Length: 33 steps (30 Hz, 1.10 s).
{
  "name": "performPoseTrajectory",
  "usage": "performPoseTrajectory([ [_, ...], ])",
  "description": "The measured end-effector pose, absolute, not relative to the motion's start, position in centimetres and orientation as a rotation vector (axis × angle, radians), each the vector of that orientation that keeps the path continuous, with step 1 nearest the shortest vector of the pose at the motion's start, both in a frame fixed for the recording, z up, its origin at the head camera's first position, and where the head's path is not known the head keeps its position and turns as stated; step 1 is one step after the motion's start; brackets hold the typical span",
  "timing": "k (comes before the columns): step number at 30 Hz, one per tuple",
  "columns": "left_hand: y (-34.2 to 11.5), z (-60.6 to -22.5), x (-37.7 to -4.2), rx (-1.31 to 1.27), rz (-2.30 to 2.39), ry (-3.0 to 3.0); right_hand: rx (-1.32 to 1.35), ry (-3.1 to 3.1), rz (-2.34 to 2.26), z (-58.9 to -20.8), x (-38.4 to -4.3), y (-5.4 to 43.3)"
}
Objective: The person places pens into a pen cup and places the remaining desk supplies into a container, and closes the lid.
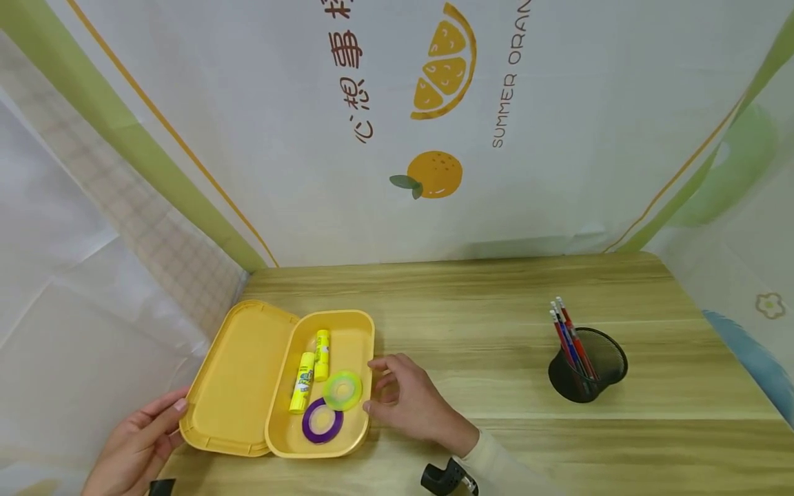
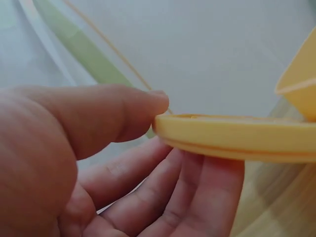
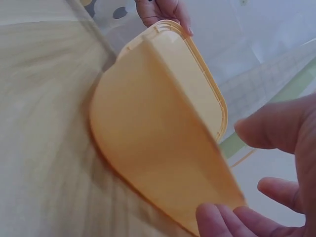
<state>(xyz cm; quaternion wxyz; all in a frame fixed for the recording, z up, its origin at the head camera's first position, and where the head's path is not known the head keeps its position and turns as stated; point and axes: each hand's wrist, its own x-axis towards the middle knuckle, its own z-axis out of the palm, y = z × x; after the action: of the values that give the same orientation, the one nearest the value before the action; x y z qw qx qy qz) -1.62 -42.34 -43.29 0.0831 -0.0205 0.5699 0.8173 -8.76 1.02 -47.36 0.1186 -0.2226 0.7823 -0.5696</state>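
Observation:
A yellow plastic box (image 1: 347, 337) lies on the table with its lid (image 1: 232, 379) swung out to the left. My left hand (image 1: 139, 441) grips the lid's outer edge. In the left wrist view, the thumb is at the top of the lid's edge and the fingers (image 2: 212, 192) are underneath. My right hand (image 1: 412, 399) is at the box's right wall, fingers bent and spread, fingertips right by the rim. Inside the box are two yellow glue sticks (image 1: 302, 386), a green tape roll (image 1: 331, 391) and a purple tape roll (image 1: 309, 426), the green overlapping the purple.
To the right stands a black mesh pen cup (image 1: 564, 382) holding several pencils (image 1: 567, 337). The wood-grain table (image 1: 459, 310) backs onto a white cloth (image 1: 347, 220) with printed oranges. Another pale cloth (image 1: 80, 289) hangs at the left.

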Motion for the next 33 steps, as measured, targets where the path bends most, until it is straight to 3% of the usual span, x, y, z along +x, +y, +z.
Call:
performPoseTrajectory([
  [23,-35.3,-39.6,-1.4,0.042,2.530,2.018,-0.667,2.160,-1.874,-44.7,-9.7,0.7],
  [33,-30.5,-37.6,-1.9,-0.458,2.113,2.513,-0.594,2.061,-1.970,-43.5,-9.9,-0.2],
])
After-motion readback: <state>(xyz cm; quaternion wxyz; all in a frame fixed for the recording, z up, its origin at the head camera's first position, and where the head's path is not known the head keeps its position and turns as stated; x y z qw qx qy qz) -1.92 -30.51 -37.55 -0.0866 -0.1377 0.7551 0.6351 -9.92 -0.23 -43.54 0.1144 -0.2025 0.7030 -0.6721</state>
